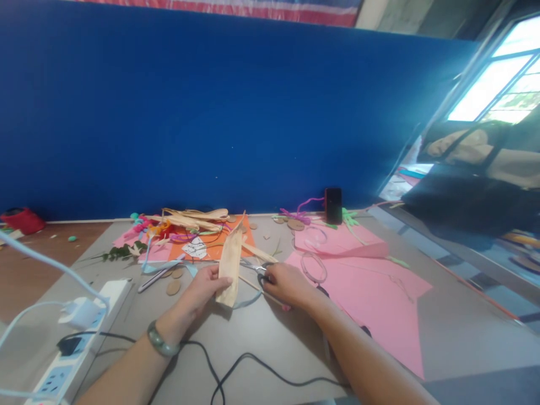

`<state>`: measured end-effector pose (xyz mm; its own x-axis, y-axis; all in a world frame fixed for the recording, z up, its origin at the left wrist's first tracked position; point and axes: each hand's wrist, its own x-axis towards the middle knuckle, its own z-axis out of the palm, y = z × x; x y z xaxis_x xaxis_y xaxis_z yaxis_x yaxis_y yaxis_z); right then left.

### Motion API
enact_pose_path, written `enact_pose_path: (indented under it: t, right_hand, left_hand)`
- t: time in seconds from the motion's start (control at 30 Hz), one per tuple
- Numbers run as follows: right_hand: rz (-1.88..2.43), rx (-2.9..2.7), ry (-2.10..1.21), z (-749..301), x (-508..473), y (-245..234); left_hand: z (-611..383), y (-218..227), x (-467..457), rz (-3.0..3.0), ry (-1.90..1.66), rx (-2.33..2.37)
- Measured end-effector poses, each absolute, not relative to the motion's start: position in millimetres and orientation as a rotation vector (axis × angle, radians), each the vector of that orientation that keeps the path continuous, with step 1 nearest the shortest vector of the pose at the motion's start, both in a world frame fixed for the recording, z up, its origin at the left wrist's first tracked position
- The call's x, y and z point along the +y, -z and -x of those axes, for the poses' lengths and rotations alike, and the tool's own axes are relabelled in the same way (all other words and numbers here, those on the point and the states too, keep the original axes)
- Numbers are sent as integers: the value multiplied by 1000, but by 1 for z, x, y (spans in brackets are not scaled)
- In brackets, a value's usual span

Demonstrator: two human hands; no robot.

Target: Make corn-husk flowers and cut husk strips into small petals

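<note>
At centre frame, the left hand (pixel 206 287) pinches a pale strip (pixel 230 261) while the right hand (pixel 289 282) grips scissors (pixel 262 272). Marks on the white scrap (pixel 195 247), left of centre, blur unreadably.

Blue partition (pixel 236 112), white power strip (pixel 86 344), phone (pixel 333 206)

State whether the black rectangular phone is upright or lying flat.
Upright: the black rectangular phone stands on a short edge, long sides vertical, before the tall blue panel.
</note>
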<state>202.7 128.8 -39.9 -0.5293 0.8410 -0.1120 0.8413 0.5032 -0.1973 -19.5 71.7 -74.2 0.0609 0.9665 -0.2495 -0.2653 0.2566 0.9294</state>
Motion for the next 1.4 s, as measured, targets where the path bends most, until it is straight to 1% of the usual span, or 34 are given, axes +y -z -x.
enact_pose_path:
  t: [0.1, 0.23, 0.37, 0.53, 0.7, 0.93, 0.97, 1.0, 1.1, 1.13, 1.17, 1.3, 1.4]
  right_hand:
    - [-1547, 2710, 421, -205, 130, 39]
    - [-1574, 2733, 382, -206, 134, 43]
    - [-1601, 2766, 340, -205, 139, 47]
    - [-1640, 2689, 408, -204, 141, 45]
    - [-1687, 2628, 411, -204, 142, 47]
    - [-1756, 2667, 413, -215, 147, 43]
    - [-1773, 2701, 463, -218, 148, 41]
    - [-1801, 2749, 583, -220, 149, 38]
    - [-1805, 2783, 1136, -224, 149, 29]
    - [-1768, 2761, 1269, -224, 148, 27]
    - [-1716, 2748, 1346, -224, 147, 24]
    - [-1442, 2725, 1454, -218, 138, 22]
    - [-1348, 2489, 1657, -215, 133, 27]
  left_hand:
    - [21, 71, 72, -807, -1166, 1134]
    - [22, 73, 74, -780, -1201, 1174]
    - [22, 76, 76, -761, -1182, 1134]
    - [23, 73, 76, -695, -1162, 1134]
    - [24, 69, 75, -686, -1156, 1024]
    - [29, 73, 78, -712, -1241, 1005]
    - [30, 73, 79, -702, -1269, 1010]
    - [32, 73, 80, -687, -1300, 1015]
    - [36, 73, 84, -633, -1394, 1028]
    - [37, 73, 84, -618, -1423, 1032]
    - [38, 73, 85, -604, -1449, 1038]
    - [38, 72, 85, -582, -1474, 1079]
    - [36, 74, 83, -625, -1424, 1108]
